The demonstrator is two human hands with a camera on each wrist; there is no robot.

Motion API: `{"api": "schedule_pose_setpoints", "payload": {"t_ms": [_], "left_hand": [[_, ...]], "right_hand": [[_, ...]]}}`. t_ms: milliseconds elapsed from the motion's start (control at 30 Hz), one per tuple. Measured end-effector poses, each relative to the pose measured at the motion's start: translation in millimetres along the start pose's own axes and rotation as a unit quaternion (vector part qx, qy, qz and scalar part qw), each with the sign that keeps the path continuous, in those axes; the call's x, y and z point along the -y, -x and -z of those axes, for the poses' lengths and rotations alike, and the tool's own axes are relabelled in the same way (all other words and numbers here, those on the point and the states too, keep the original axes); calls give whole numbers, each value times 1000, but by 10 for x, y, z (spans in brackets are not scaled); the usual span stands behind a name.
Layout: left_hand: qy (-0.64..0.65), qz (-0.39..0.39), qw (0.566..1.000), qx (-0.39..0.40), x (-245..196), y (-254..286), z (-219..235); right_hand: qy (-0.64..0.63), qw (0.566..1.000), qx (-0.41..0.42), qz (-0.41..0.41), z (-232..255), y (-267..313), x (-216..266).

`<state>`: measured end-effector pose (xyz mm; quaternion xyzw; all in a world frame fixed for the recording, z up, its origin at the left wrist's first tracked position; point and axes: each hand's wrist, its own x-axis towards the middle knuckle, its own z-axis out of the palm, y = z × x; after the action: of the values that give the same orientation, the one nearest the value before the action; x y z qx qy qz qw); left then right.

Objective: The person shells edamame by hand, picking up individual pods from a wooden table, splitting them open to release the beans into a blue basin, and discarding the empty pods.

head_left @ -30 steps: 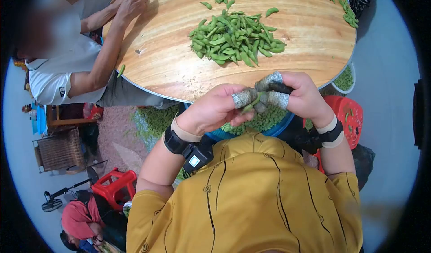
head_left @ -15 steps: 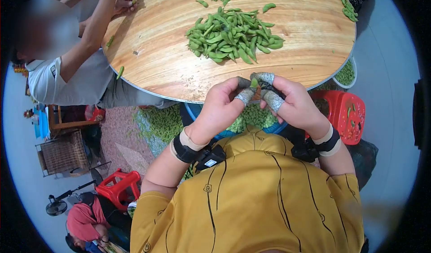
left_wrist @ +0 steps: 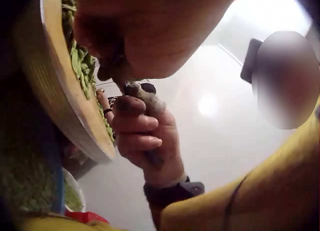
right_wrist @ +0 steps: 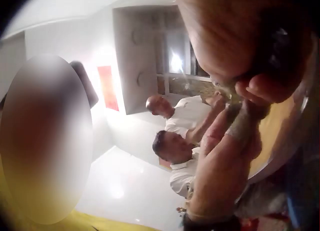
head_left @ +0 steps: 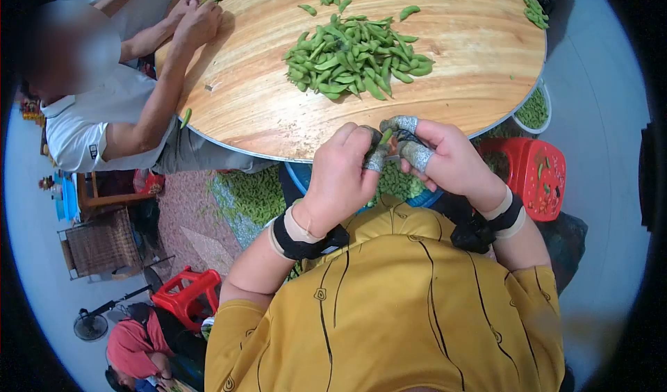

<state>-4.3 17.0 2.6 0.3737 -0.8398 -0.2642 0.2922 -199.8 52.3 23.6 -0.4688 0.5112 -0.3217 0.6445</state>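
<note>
Over the table's near edge, my left hand and right hand meet at the fingertips in the head view. Between them they pinch a green edamame pod, of which only a short piece shows. Grey tape wraps the thumb and some fingers of both hands. In the left wrist view the right hand has its fingers curled in. Below the hands, shelled beans fill a blue tub, partly covered by the hands. A heap of edamame pods lies beyond them on the table.
The round wooden table carries more pods at its right edge. A person in a white shirt sits at the left, hands over the table. A red stool and a white bowl of beans are at the right.
My left hand has turned, its back now facing up, and the pod sits more upright between the fingertips. The seated person's hands went up the table, then came back together near its edge.
</note>
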Motion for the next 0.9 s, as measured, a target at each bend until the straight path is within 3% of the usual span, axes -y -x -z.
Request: {"api": "schedule_pose_setpoints", "payload": {"t_ms": [67,100,133,167,233,300,367,400,467,600,667,700,767,833,900], "left_hand": [[17,-12,1000,0,-5,8,2],[263,112,957,44,-26,4,16],[488,227,839,85,-37,7,25],[487,228,839,87,-3,27,31],[682,271,662,154,123,71,28],[669,270,672,168,152,70,1],[572,251,768,144,129,56,-50],[571,251,768,145,100,39,-53],[493,241,826,126,30,11,-35],[445,253,850,126,40,56,-42],[181,123,974,61,37,93,-99],[180,124,974,62,18,90,-111],[33,34,999,-7,-22,66,-134],[23,26,999,-19,1,69,-166],[220,153,963,19,8,64,-148]], "right_hand": [[-68,997,10,-26,-12,28,54],[-134,989,21,-51,-16,43,77],[-136,989,20,-51,-7,54,73],[-188,979,46,-64,8,67,64],[-241,965,71,-77,18,70,63],[-182,980,55,-57,5,70,66],[-145,987,44,-54,-17,82,60],[-107,992,34,-50,-25,86,57],[-90,994,38,-40,-28,93,62],[-97,995,31,-22,-37,84,36],[-99,995,18,-23,-60,76,17],[-100,995,6,-24,-74,67,8],[-99,995,-1,-14,-104,33,-44],[-98,995,-10,-4,-119,24,-55],[-125,992,-21,-11,-123,29,-45]]}}
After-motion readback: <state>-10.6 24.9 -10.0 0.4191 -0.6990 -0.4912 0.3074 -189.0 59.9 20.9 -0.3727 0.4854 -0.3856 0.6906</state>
